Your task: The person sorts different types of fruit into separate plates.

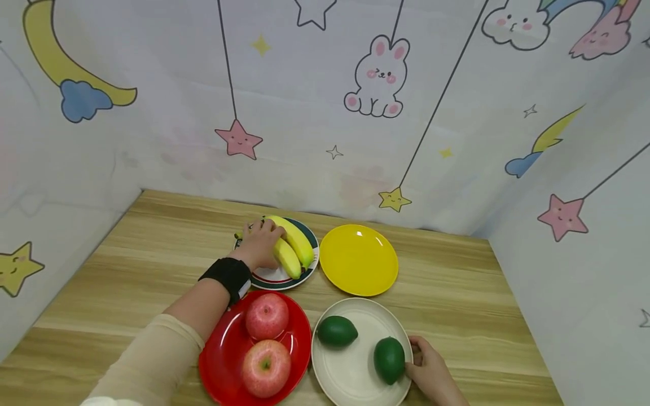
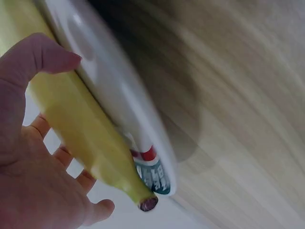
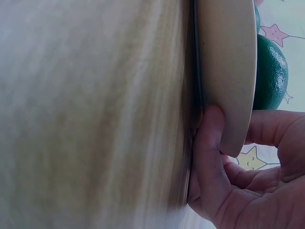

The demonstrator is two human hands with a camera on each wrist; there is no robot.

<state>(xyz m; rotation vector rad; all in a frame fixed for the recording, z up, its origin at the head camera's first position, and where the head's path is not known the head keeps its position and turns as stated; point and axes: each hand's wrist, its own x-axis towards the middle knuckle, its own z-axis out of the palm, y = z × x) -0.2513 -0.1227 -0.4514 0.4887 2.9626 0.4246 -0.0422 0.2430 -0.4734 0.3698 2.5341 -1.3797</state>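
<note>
My left hand [image 1: 259, 245] grips one of two yellow bananas [image 1: 299, 241], which lie on a white plate [image 1: 274, 274] with a dark green rim. In the left wrist view, thumb and fingers lie on either side of the gripped banana [image 2: 81, 124], whose stem end points down and right. At the near right, my right hand [image 1: 431, 369] pinches the edge of a cream plate [image 1: 350, 372]. Two green lemon-shaped fruits [image 1: 389, 361] rest on that plate, the right one close beside my fingers. The right wrist view shows digits on both sides of the plate's rim [image 3: 228, 71].
A red plate [image 1: 215, 355] with two apples [image 1: 266, 369] sits below my left forearm, left of the cream plate. A yellow plate [image 1: 359, 259] stands right of the banana plate. The wooden table [image 1: 457, 293] is bordered by printed cloth walls [image 1: 304, 169].
</note>
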